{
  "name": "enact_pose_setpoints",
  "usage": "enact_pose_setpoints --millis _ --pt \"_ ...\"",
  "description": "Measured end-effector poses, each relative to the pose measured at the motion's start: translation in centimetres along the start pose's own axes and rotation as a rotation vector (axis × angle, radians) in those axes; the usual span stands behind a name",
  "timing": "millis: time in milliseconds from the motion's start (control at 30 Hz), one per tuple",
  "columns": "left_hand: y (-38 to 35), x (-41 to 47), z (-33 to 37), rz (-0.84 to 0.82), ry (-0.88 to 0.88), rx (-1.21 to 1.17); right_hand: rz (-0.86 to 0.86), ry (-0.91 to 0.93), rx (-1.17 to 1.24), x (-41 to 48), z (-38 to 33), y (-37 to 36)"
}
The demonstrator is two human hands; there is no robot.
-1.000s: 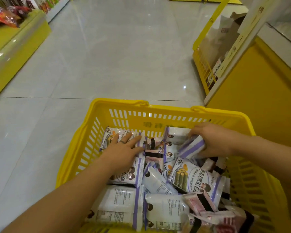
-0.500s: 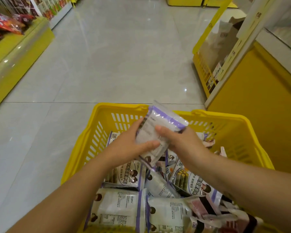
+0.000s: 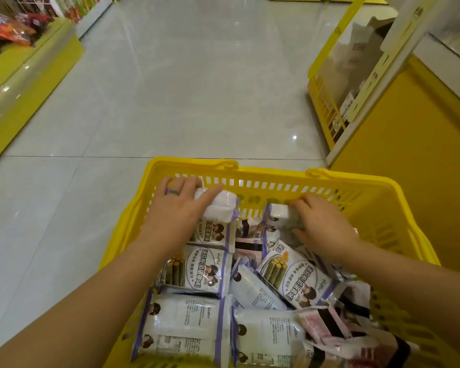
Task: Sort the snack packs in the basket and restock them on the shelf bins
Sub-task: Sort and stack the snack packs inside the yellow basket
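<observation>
Store aisle, tiled floor [image 3: 197, 88] fills most of view. Yellow shelf unit [image 3: 422, 181] on R, w/ a 2nd yellow basket [image 3: 320, 102] parked on the floor at its end, some stock inside. Low yellow shelf bin [image 3: 24, 83] on L holds red snack bags [image 3: 6, 30]. Basket's near full, so I'd say sort phase, early, restock not begun.

Main yellow basket [image 3: 276, 176] sits right below cam. Purple-trim seaweed-roll packs [image 3: 202, 269] take L + centre, pink/black packs [image 3: 327, 325] are bunched in the near-R corner. Prob that's the sort: purple one side, pink the other.

Both hands are at the far wall. Left grip [image 3: 178, 213] wraps a purple-trim pack [image 3: 223, 208] in the far-L corner, fingers curled over its far edge, thumb across the top. Looks placed there to stack on like packs beneath. Pack is flat-ish, plain white side up, purple end seam pointing R toward basket centre. Long axis prob runs along the far wall, but most of it is under the hand, so not certain.

Right grip [image 3: 324, 224] pinches a second purple-trim pack [image 3: 279, 213], fingers on top, thumb at near edge. Its seam faces L, long axis also approx along the wall. The two held packs are apart, not touching.

Ring [image 3: 173, 192] on a left finger.
</observation>
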State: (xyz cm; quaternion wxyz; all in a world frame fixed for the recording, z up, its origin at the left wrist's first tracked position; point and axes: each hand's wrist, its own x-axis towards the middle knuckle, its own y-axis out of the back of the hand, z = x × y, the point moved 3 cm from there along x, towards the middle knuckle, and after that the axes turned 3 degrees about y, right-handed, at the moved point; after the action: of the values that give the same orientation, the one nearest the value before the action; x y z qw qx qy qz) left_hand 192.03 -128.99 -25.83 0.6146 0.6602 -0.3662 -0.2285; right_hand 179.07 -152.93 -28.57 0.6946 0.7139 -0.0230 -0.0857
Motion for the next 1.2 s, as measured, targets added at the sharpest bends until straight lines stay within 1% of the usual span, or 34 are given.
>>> enact_pose_setpoints --millis 133,200,267,333,367,400,433,467,500,533,567,600,633,667,700,767,800,867,967,1100,1200 --pt "-3.2 -1.5 0.5 -0.301 -0.007 0.136 0.016 -0.011 -0.156 0.4 -0.7 0.0" --pt "-3.7 -1.7 0.7 -0.365 -0.001 0.124 0.041 0.026 -0.148 -0.1 -0.8 0.4" --pt "-3.7 -1.9 0.8 -0.431 0.003 0.079 0.125 0.073 -0.052 -0.7 -0.9 1.8" --pt "-3.5 -2.2 0.7 -0.429 -0.006 0.053 0.249 0.117 0.089 -1.4 -1.3 3.9" --pt "-3.3 -2.2 0.6 -0.38 -0.015 0.039 0.298 0.146 0.138 -1.6 -1.5 4.9" --pt "-2.9 -2.1 0.7 -0.321 -0.025 0.025 0.31 0.166 0.173 -1.7 -1.7 5.6" --pt "-2.6 -2.0 0.9 -0.268 -0.039 0.017 0.262 0.166 0.226 -1.7 -1.9 6.0" --pt "-2.3 -1.9 1.1 -0.227 -0.051 0.013 0.15 0.126 0.31 -1.6 -2.0 6.0" --pt "-2.0 -1.8 1.3 -0.21 -0.053 0.009 -0.024 0.058 0.401 -1.4 -2.0 5.6" --pt "-1.9 -1.8 1.5 -0.193 -0.05 0.011 -0.252 -0.027 0.446 -1.5 -2.0 4.7" --pt "-1.8 -1.9 1.7 -0.15 -0.045 0.015 -0.457 -0.083 0.426 -1.7 -2.0 3.7" --pt "-1.8 -1.9 1.8 -0.094 -0.047 0.017 -0.611 -0.105 0.388 -2.0 -1.9 2.6" --pt "-1.9 -1.9 2.0 -0.046 -0.049 0.018 -0.7 -0.109 0.368 -2.3 -1.9 1.7" --pt "-2.0 -2.0 2.1 -0.044 -0.045 0.016 -0.75 -0.117 0.368 -2.6 -1.9 1.1" --pt "-2.4 -2.3 2.2 -0.095 -0.038 0.021 -0.777 -0.138 0.382 -2.8 -1.9 0.6" --pt "-4.2 -3.0 2.0 -0.268 -0.024 0.037 -0.813 -0.169 0.411 -3.1 -1.9 -0.1" --pt "-4.8 -3.2 1.9 -0.33 -0.025 0.041 -0.831 -0.18 0.423 -3.2 -2.0 -0.3" --pt "-5.3 -3.4 1.8 -0.368 -0.041 0.02 -0.834 -0.182 0.432 -3.2 -2.2 -0.4" --pt "-4.6 -3.1 1.4 -0.354 -0.034 -0.016 -0.834 -0.199 0.366 -2.9 -2.2 -0.3" --pt "-2.9 -2.5 1.4 -0.173 -0.007 0.046 -0.913 -0.181 0.299 -3.0 -2.4 0.1" --pt "-2.8 -2.2 1.4 -0.067 0.005 0.081 -0.919 -0.191 0.337 -3.0 -2.3 0.4"
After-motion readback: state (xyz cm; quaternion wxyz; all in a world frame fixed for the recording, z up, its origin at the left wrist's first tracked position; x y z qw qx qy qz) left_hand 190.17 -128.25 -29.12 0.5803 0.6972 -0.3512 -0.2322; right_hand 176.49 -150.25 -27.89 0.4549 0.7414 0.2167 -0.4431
